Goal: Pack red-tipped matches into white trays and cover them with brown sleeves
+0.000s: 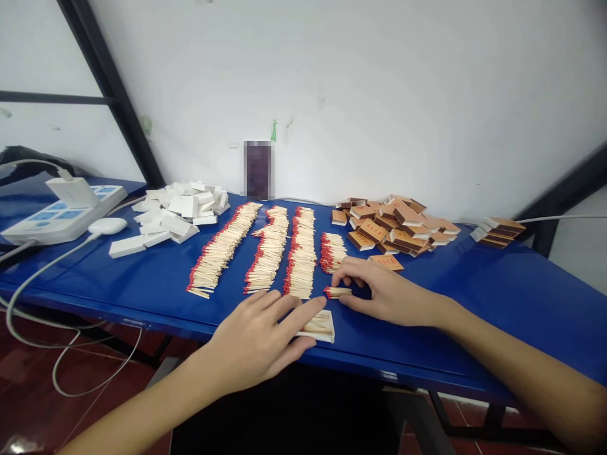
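Observation:
My left hand point(268, 335) grips a white matchbox tray point(327, 335) at the table's front edge, thumb on the near side and fingers over the far side. Some matches lie inside the tray; the hand hides its left part. Just behind and to the right, my right hand point(379, 292) pinches a small bunch of matches point(337, 292) between thumb and fingers, red heads pointing left. The bunch is at table level, apart from the tray. Beyond it lies a short row of matches point(334, 251). Three longer rows of matches point(301, 253) stretch away to the left.
White empty-looking trays point(183, 212) are heaped at the back left. Orange-brown matchbox sleeves point(398, 224) are piled at the back right, with a small stack point(497, 232) farther right. A power strip point(66, 215) with white cables stands on the far left of the blue table point(474, 309).

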The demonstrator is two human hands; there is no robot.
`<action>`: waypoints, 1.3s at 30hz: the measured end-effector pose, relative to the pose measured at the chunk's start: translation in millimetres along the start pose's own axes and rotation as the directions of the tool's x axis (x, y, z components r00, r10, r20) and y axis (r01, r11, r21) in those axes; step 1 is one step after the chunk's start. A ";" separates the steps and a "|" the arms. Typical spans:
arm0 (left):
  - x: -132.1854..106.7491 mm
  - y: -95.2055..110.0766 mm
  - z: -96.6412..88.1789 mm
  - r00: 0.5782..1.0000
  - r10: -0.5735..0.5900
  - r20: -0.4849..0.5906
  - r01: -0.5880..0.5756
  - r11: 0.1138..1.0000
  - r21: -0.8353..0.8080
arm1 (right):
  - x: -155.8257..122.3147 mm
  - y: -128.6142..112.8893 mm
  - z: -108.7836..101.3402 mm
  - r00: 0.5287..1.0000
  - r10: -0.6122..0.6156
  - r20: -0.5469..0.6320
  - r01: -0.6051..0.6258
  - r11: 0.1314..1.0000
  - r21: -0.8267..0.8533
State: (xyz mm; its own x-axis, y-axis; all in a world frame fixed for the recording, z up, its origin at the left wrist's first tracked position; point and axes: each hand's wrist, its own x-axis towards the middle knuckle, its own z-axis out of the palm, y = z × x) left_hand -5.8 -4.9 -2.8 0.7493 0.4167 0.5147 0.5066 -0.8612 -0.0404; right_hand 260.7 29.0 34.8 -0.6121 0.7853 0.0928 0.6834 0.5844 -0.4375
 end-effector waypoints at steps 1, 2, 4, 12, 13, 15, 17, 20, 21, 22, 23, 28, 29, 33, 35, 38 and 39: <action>0.3 -0.1 -0.1 1.000 -0.003 -0.007 0.003 1.000 -0.005 | 0.0 -0.2 -0.1 1.000 -0.003 0.002 0.003 1.000 0.002; 0.5 -0.1 0.0 1.000 -0.004 -0.015 0.004 1.000 -0.012 | -0.1 -0.3 -0.1 1.000 -0.005 0.002 0.005 1.000 0.004; 0.5 -0.1 0.4 0.999 -0.007 -0.036 0.006 1.000 -0.026 | -0.4 -0.5 -0.1 1.000 -0.007 0.002 0.007 1.000 0.009; -2.7 0.3 2.1 0.992 -0.006 -0.124 0.002 1.000 -0.031 | 0.6 4.0 1.4 0.999 -0.041 -0.001 0.041 0.999 0.023; -2.8 0.3 2.1 0.991 -0.008 -0.132 0.004 0.999 -0.034 | 0.9 4.8 1.7 0.999 -0.050 -0.003 0.050 0.998 0.027; -2.7 0.4 1.8 0.990 -0.009 -0.141 0.004 0.999 -0.041 | 1.2 6.0 2.1 0.998 -0.063 -0.008 0.063 0.998 0.028; -2.3 0.4 1.4 0.990 -0.013 -0.143 0.006 0.999 -0.046 | 1.1 7.0 2.4 0.997 -0.072 -0.012 0.072 0.997 0.027; -2.0 0.6 0.8 0.989 -0.025 -0.148 0.019 0.999 -0.045 | 0.8 8.7 3.3 0.997 -0.078 -0.019 0.078 0.997 0.026; -2.0 0.6 0.8 0.989 -0.028 -0.144 0.022 0.999 -0.042 | 0.8 9.5 3.8 0.997 -0.079 -0.025 0.080 0.996 0.027; -2.1 0.7 0.8 0.990 -0.026 -0.141 0.021 0.999 -0.038 | 0.8 10.4 4.3 0.996 -0.082 -0.034 0.082 0.996 0.026; -2.1 0.8 0.9 0.990 -0.022 -0.136 0.017 0.999 -0.033 | 0.8 11.2 4.9 0.995 -0.086 -0.044 0.087 0.996 0.025; -2.2 0.6 2.0 0.993 -0.015 -0.121 0.011 0.999 -0.032 | 1.6 14.1 6.3 0.985 -0.149 -0.089 0.152 0.988 0.026; -2.3 0.4 2.2 0.993 -0.017 -0.116 0.013 0.999 -0.032 | 1.8 14.8 6.3 0.983 -0.160 -0.092 0.163 0.986 0.023; -3.4 -0.2 2.6 0.994 -0.015 -0.109 0.011 0.999 -0.035 | 2.0 19.4 6.5 0.983 -0.160 -0.095 0.164 0.986 0.039; -4.0 -0.5 2.8 0.994 -0.012 -0.108 0.009 0.999 -0.032 | 1.9 21.4 6.7 0.986 -0.141 -0.089 0.147 0.987 0.063; -4.0 -0.7 2.9 0.995 -0.008 -0.104 0.006 1.000 -0.024 | 1.4 21.2 6.3 0.987 -0.130 -0.090 0.134 0.990 0.047; -3.8 -0.7 2.8 0.995 -0.009 -0.103 0.006 1.000 -0.022 | 1.3 20.4 6.0 0.987 -0.128 -0.095 0.130 0.991 0.021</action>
State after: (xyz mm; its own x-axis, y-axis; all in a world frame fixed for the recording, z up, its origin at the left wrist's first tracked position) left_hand -7.9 -5.0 -7.1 0.6971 0.3918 0.6004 0.5018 -0.8648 -0.0183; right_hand 271.5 40.7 20.7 -0.6537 0.7201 0.2328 0.5892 0.6773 -0.4406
